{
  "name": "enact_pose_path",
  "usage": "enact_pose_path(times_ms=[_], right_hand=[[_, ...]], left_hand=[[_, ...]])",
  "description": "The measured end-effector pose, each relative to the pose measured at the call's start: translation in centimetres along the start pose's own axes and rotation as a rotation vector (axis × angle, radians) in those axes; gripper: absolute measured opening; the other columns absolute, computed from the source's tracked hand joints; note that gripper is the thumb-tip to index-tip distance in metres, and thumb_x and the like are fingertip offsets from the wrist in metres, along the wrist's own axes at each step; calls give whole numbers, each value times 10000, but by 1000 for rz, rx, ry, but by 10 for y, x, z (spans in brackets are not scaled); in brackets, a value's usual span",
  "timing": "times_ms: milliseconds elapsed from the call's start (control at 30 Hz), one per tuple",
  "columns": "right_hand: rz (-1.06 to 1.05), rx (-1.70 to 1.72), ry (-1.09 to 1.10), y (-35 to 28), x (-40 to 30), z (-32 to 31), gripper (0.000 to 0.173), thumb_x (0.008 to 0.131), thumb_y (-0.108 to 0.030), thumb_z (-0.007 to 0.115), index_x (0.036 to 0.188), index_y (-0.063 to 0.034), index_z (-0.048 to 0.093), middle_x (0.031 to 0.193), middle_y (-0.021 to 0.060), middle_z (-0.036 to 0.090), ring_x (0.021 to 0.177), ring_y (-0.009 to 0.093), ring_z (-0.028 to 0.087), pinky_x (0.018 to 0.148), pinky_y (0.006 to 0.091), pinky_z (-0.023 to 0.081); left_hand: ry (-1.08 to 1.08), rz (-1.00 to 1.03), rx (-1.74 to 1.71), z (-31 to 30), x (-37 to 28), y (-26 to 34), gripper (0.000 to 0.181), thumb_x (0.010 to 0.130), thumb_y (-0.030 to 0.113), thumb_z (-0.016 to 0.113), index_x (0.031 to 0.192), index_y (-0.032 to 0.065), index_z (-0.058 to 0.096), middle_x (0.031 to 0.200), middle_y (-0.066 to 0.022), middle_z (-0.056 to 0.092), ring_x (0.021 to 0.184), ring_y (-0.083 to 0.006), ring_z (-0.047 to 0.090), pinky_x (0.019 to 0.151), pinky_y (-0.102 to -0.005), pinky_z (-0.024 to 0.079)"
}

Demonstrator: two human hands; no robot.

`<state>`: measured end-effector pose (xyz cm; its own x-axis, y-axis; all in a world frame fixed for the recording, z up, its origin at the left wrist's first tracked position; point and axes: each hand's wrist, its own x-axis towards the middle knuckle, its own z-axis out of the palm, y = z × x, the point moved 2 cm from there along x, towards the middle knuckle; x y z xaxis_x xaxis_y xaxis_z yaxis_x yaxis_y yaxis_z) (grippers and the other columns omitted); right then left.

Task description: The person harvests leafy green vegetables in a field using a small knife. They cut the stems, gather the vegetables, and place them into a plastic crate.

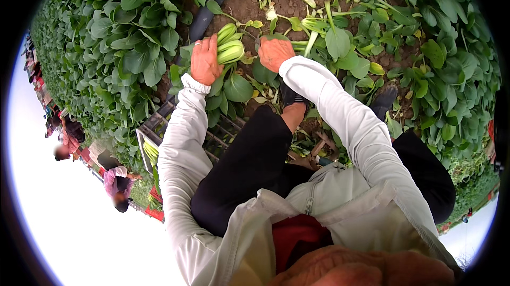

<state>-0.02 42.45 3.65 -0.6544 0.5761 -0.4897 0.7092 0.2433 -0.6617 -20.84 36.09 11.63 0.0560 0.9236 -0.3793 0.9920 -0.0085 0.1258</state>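
Observation:
My left hand (205, 60), with a ring on one finger, is closed around green bok choy heads (230, 48). Their pale bases point toward my right hand, while leaves hang below. Curled into a fist just to the right is my right hand (275, 52). A thin, dark, blade-like tool (255, 40) juts from its left side; the rest is hidden in the fist. Beside that hand, cut bok choy (314, 27) lies on the soil. Below my left forearm is a plastic crate (153, 124), partly covered by my sleeve, with greens in it.
Dense bok choy rows (107, 39) stand at left and more plants (450, 66) at right. A dark hose (207, 11) runs along the soil. My shoe (293, 92) is below my right hand. People (117, 182) work at far left near red crates (155, 212).

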Motion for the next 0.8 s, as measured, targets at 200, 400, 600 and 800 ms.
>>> enact_pose_path(times_ms=[200,400,600,800], right_hand=[[38,-28,-52,-9,2,13,289,930,-237,524,929,35,622,838,241,703,818,416,689,762,491,541],[52,106,15,12,-20,-18,317,915,-260,521,856,21,655,826,243,703,801,442,686,787,510,541],[-46,103,-99,4,-47,-15,289,893,-247,541,855,4,678,822,260,692,807,437,684,764,514,540],[-122,72,-149,-15,-34,17,277,921,-235,542,951,25,634,805,242,692,802,430,678,742,514,528]], left_hand=[[17,-90,-59,4,6,-5,817,577,125,870,1319,40,541,1100,-176,616,1036,-407,572,916,-454,491],[126,-255,-173,-31,13,-31,548,670,191,819,1164,63,621,962,-215,689,903,-411,653,819,-460,536],[102,-147,-128,-123,-3,41,492,656,143,810,1105,51,631,921,-195,680,865,-393,648,785,-454,529],[-170,-2,62,-74,-31,63,605,569,128,841,1129,54,622,1121,-139,640,1107,-344,565,979,-430,424]])
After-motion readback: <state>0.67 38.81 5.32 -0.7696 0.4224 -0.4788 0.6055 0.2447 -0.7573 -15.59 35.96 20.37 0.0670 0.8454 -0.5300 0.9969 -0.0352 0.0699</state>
